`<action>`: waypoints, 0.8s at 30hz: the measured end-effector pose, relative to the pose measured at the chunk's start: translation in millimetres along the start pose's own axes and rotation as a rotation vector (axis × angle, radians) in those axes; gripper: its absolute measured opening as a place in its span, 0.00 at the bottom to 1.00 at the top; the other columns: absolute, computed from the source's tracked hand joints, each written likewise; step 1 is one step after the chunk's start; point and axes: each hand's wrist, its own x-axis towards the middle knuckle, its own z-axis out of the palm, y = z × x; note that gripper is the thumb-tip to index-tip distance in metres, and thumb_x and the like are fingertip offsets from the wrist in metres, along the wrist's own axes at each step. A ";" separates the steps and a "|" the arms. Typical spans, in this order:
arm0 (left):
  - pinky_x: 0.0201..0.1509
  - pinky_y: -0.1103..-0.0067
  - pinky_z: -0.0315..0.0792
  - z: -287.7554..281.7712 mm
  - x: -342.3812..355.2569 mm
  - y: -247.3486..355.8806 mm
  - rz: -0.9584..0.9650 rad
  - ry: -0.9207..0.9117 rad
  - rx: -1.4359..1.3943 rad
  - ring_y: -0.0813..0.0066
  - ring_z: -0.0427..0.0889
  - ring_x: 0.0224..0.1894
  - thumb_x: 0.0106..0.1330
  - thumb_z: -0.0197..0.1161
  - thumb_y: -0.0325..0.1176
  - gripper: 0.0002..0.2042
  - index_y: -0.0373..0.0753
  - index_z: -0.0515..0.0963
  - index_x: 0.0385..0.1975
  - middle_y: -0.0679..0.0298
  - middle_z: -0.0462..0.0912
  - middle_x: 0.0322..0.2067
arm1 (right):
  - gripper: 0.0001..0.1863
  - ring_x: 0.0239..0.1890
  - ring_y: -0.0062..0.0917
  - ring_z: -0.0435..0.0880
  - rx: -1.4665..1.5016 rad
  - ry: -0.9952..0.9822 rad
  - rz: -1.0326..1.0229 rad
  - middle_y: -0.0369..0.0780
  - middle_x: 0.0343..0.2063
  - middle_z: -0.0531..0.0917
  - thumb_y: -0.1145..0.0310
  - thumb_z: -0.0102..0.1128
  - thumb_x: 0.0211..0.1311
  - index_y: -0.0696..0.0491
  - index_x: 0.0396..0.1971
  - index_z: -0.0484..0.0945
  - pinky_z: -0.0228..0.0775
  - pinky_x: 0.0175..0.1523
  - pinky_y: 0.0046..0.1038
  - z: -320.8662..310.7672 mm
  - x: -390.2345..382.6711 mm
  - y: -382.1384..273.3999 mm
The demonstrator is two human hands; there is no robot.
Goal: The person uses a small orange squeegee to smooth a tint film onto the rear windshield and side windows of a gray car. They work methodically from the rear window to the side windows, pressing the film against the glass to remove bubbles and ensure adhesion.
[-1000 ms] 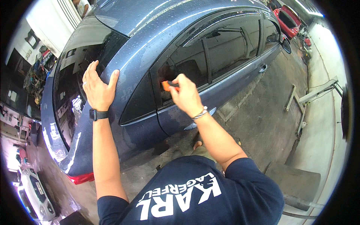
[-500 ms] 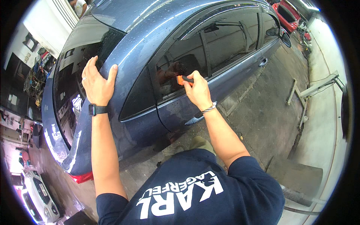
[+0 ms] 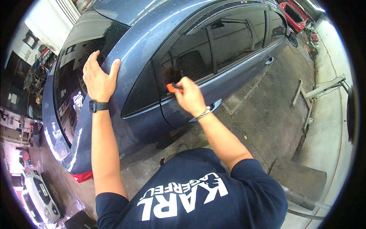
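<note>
Holds a small orange-and-black hand tool (image 3: 171,88) clamped in the fingers of the right hand (image 3: 190,96). Covers most of the black grip with those fingers; leaves the orange head exposed just to the left of the fingertips. Sets the head at the lower rear corner of the dark rear side window (image 3: 190,63); cannot tell the exact contact between working edge and glass. Cannot make out the full shape of the grip beneath the right fingers.

Rests the left hand (image 3: 100,82) palm-down on the blue car (image 3: 150,44), well to the left of the right fingers. Keeps four left fingers close together over the edge of the rear windscreen (image 3: 87,42), with the thumb well apart on the bodywork. Hides the surface under the left palm.

Carries a dark wristwatch (image 3: 100,106) below the left fingers and a metal bracelet (image 3: 203,114) below the right fingers. Shows a door handle (image 3: 217,104) below and to the right of the right fingers, partly covered by the wrist. Shows a red tail lamp (image 3: 81,176) far below the left fingers, partly hidden by the left forearm. Cuts off a white car (image 3: 40,196), farther below and to the left, at the dark rim.
</note>
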 end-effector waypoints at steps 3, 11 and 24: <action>0.74 0.59 0.64 -0.4 -2.6 -0.7 -0.002 0.005 -0.013 0.49 0.72 0.70 0.68 0.70 0.54 0.35 0.37 0.73 0.68 0.50 0.77 0.65 | 0.13 0.41 0.51 0.86 0.003 0.005 0.045 0.51 0.35 0.85 0.73 0.72 0.59 0.57 0.39 0.77 0.78 0.45 0.44 -5.1 1.6 -5.5; 0.75 0.59 0.63 -2.8 -0.9 5.0 -0.024 0.013 -0.005 0.50 0.71 0.71 0.67 0.71 0.54 0.35 0.37 0.73 0.67 0.52 0.77 0.66 | 0.13 0.40 0.51 0.86 0.037 -0.027 0.035 0.51 0.35 0.85 0.74 0.73 0.59 0.58 0.39 0.76 0.78 0.45 0.45 -0.2 -0.7 -5.5; 0.75 0.59 0.63 -2.3 -3.1 0.0 0.001 0.016 0.008 0.50 0.71 0.71 0.68 0.71 0.52 0.34 0.38 0.72 0.68 0.52 0.77 0.66 | 0.11 0.42 0.50 0.87 -0.019 0.029 0.076 0.49 0.35 0.86 0.72 0.73 0.59 0.56 0.38 0.79 0.79 0.45 0.43 -19.4 8.3 9.2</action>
